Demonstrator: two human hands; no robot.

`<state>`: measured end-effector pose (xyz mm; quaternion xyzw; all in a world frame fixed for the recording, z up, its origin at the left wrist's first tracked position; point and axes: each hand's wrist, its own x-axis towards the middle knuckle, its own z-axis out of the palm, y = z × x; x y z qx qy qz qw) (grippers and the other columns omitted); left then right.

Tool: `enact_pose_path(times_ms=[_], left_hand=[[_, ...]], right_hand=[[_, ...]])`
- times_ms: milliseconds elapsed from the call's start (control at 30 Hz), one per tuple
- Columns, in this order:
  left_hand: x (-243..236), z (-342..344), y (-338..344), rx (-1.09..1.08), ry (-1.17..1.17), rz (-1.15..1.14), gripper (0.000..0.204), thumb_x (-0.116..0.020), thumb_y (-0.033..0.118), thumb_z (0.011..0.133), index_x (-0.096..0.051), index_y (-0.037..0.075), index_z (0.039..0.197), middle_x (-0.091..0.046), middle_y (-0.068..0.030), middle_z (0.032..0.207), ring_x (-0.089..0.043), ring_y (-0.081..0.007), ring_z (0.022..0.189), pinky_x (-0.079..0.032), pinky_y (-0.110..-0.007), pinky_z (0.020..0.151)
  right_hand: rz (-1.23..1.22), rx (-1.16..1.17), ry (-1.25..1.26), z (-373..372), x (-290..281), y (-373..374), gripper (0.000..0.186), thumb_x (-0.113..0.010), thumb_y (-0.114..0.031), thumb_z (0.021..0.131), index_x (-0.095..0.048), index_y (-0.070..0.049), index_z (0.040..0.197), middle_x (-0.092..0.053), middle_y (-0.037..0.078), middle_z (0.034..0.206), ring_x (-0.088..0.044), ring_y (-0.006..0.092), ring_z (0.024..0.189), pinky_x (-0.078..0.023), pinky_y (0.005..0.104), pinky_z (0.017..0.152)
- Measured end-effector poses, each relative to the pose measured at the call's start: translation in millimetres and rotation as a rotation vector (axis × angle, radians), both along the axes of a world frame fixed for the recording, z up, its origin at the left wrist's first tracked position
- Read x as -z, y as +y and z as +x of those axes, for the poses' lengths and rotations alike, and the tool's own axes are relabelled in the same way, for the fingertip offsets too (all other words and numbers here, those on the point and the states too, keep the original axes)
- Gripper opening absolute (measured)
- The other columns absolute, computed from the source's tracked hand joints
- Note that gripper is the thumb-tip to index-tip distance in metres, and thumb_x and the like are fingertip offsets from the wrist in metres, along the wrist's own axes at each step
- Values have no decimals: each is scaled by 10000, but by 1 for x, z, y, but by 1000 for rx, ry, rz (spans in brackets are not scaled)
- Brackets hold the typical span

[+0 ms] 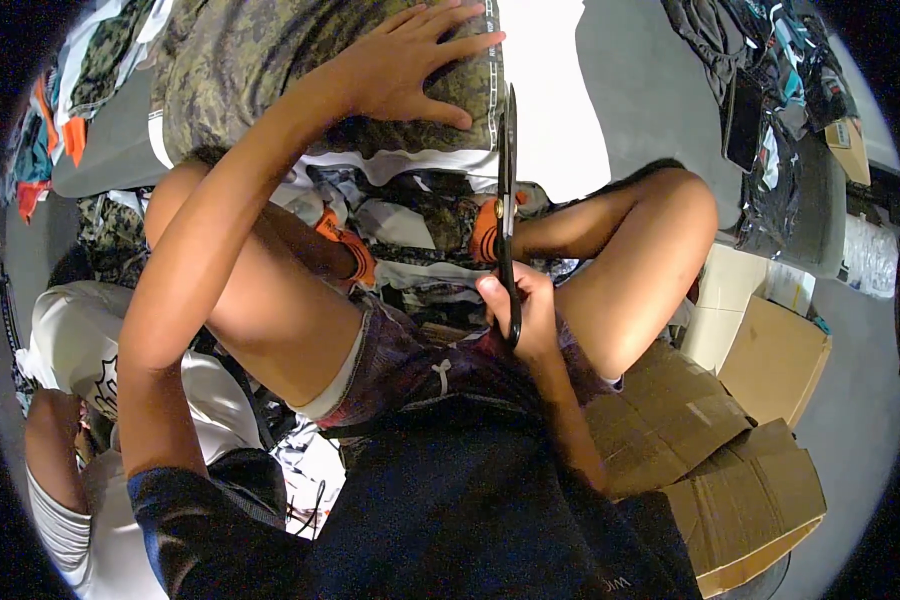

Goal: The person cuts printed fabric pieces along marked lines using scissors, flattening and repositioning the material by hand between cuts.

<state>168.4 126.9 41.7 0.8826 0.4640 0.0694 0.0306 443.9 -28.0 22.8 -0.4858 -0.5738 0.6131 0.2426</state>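
Note:
Camouflage-print fabric (260, 60) in green and brown is spread on the grey surface before me, with white along its right side and near edge. My left hand (400, 70) lies flat on it, fingers spread, close to a narrow printed strip at the print's right edge. Low between my knees, my right hand (535, 315) is wrapped round the handles of large black scissors (506, 215). Their long blades point away from me, along the border between the print and the white fabric (550, 110). Whether the blades grip any cloth, I cannot tell.
Fabric scraps lie below the table edge around my feet. Brown cardboard boxes (670, 415) stand at my right. A dark phone (742, 120) lies at the far right beside dark clothes. Someone in white (80, 330) sits at my left; colourful cloth (45, 140) hangs beyond.

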Motion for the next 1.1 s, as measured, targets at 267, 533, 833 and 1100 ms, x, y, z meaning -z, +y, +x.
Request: enact_pose_path(times_ms=[267,533,833,1100], left_hand=[[0,0,0,22,-38,-7,890,-487,710,828,-272,150,1485,-205,-217,1529,-225,-392,1396,-196,-491,1129],[0,1,1,41,2,45,872,-490,709,827,-292,169,1483,-191,-219,1534,-199,-390,1407,-186,-484,1132],[1,-3,0,26,-101,-17,852,-503,694,828,-301,189,1484,-177,-215,1541,-185,-384,1414,-167,-478,1140],[-13,2,-1,16,47,-49,845,-515,689,825,-305,200,1482,-171,-204,1545,-184,-374,1418,-168,-475,1143]], right_hand=[[43,-3,13,-9,-3,17,255,-586,-180,898,-546,-54,679,-460,-19,544,-376,73,483,-313,216,475],[48,8,-31,-13,-3,17,270,-584,-183,909,-535,-62,672,-451,-24,545,-364,68,483,-305,218,472],[47,8,10,-14,-6,18,277,-587,-196,916,-534,-63,678,-447,-24,540,-365,66,481,-306,218,470],[39,20,-18,-13,-7,17,294,-580,-195,923,-520,-68,664,-445,-23,538,-363,66,475,-303,216,464]])
